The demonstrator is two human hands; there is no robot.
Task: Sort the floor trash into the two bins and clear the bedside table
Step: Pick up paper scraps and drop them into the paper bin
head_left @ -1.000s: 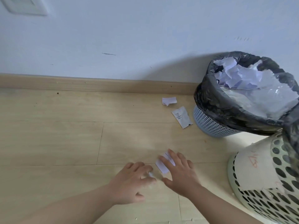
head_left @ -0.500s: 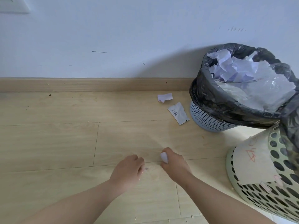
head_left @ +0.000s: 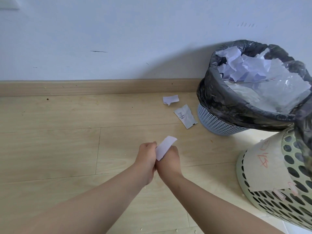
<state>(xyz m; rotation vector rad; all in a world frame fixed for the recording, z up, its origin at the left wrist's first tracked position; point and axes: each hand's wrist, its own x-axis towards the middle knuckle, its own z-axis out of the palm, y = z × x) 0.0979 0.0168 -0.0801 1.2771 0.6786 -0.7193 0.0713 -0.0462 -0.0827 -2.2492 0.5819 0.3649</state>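
Observation:
My left hand (head_left: 146, 156) and my right hand (head_left: 169, 158) are pressed together above the wooden floor, both closed around a white paper strip (head_left: 164, 147) that sticks up between them. A torn paper scrap (head_left: 170, 99) lies by the skirting board. Just beside it lies a grey sachet (head_left: 185, 116) with small print. A blue basket bin (head_left: 217, 124) with a black liner stands at the right, stuffed with crumpled paper and plastic. A pale green perforated bin (head_left: 273, 186) with a paper label stands nearer, at the right edge.
A white wall and a wooden skirting board (head_left: 94, 86) close off the far side. Bare floorboards (head_left: 50, 146) stretch to the left. Small crumbs dot the floor near the bottom edge.
My right hand picked the paper strip up off the floor and both hands rose together; they now hold it between them. The view tilted slightly.

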